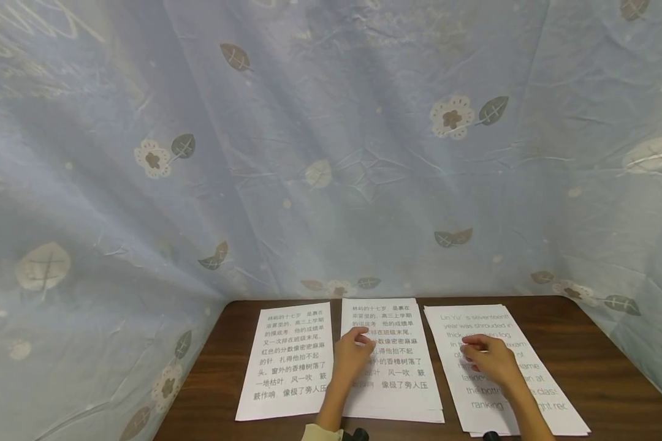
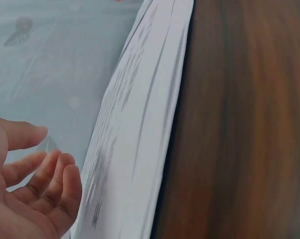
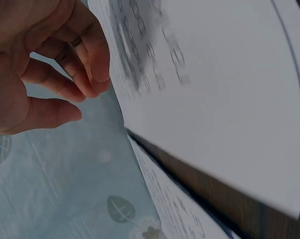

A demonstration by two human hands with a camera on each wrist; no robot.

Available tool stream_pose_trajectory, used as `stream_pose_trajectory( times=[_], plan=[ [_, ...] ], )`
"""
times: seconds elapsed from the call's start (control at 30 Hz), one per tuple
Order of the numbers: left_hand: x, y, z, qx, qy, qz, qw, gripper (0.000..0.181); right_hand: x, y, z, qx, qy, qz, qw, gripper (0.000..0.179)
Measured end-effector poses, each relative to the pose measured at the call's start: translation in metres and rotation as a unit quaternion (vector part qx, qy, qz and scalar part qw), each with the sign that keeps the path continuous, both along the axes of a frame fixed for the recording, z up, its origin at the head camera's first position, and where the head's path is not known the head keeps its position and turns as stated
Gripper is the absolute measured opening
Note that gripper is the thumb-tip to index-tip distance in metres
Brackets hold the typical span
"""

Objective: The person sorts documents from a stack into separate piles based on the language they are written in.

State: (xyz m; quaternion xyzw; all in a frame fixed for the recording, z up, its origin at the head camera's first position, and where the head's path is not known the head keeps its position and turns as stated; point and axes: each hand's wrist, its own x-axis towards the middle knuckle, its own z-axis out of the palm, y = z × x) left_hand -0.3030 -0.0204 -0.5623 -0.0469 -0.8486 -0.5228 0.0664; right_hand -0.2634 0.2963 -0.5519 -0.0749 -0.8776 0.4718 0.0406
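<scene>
My left hand (image 1: 353, 352) hovers over the left edge of the middle stack of printed paper (image 1: 391, 401), its fingers loosely curled with a gap between thumb and fingertips. In the left wrist view that hand (image 2: 38, 189) holds nothing, and the layered paper edges (image 2: 150, 124) run beside it. Over the right-hand stack, printed in English (image 1: 447, 324), is my right hand (image 1: 493, 361). The right wrist view has its fingers (image 3: 92, 59) bent loosely, the thumb apart from them and nothing between. Chinese characters cover the middle stack; my right hand hides some English words.
To the left lies another printed paper (image 1: 292, 361) with Chinese text. All the papers rest on a dark wooden table (image 1: 209, 373). A pale blue curtain with leaves and flowers (image 1: 331, 153) hangs behind the table and along both sides.
</scene>
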Motion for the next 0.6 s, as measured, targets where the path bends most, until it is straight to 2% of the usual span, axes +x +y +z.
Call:
stream_pose_trajectory(
  times=[0.3,0.6],
  plan=[
    [-0.005,-0.034,0.001,-0.002,-0.005,0.022,0.9998,0.041,-0.005,-0.037,-0.001,-0.016,0.004,0.015,0.9998,0.039],
    [-0.002,-0.063,0.004,-0.009,-0.021,0.04,0.9989,0.043,-0.005,-0.072,0.001,-0.037,0.0,0.023,0.999,0.042]
  ],
)
